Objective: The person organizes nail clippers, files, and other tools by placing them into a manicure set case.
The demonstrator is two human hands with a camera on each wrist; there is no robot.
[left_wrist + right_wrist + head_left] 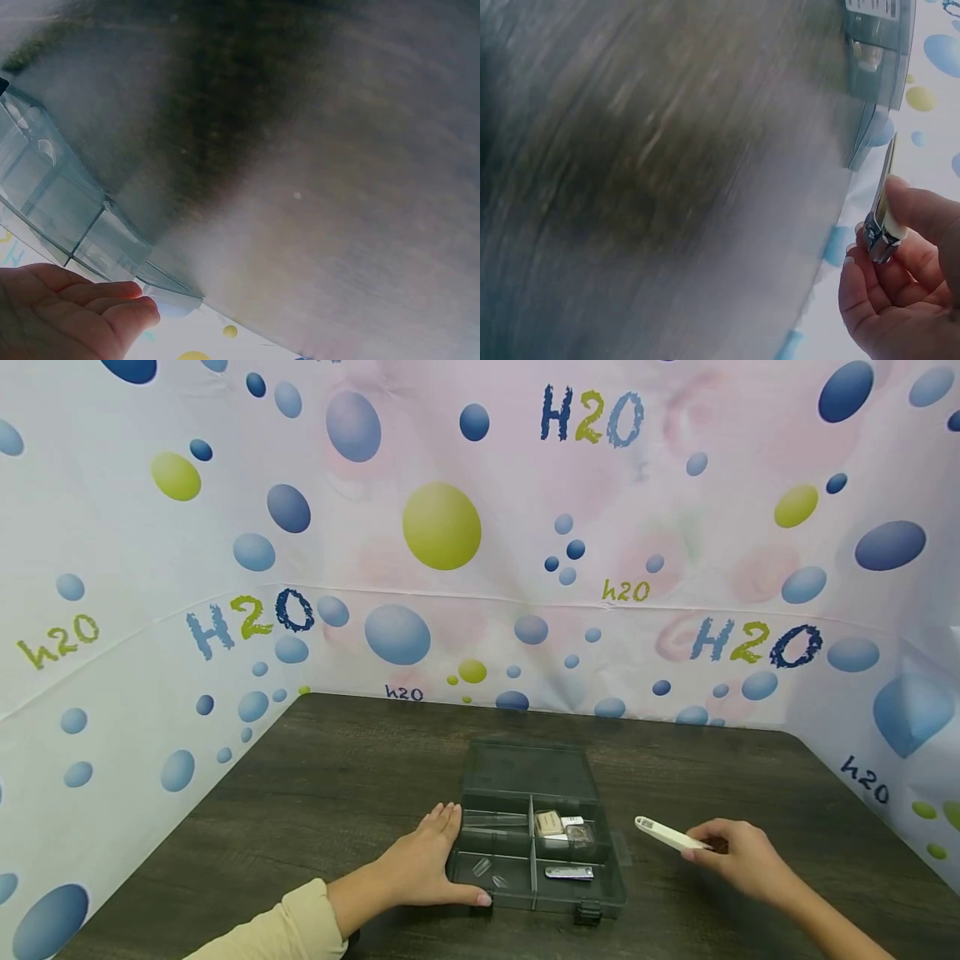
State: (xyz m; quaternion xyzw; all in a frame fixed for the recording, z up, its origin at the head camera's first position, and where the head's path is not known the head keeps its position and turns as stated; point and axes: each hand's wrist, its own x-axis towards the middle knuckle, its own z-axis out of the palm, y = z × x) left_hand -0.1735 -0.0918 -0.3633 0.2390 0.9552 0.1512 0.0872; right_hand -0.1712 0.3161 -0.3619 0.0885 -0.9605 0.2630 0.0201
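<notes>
A smoky clear plastic organizer box (534, 860) lies on the table with its lid (527, 770) folded back. My left hand (423, 864) rests against the box's left side, fingers straight, thumb at the front left corner. In the left wrist view its fingertips show beside the box wall. My right hand (738, 856) pinches a long cream-white nail clipper (667, 833) between thumb and fingers, to the right of the box. The right wrist view shows its metal end (881, 241) near the fingertips. A small silver nail clipper (568, 873) lies in the front right compartment.
Small beige and clear cases (549, 823) fill much of the back right compartment. Small clear pieces (482, 867) lie in the front left one, and long clear strips (495, 820) behind them. The dark wooden table (360, 760) ends at a patterned curtain (442, 635).
</notes>
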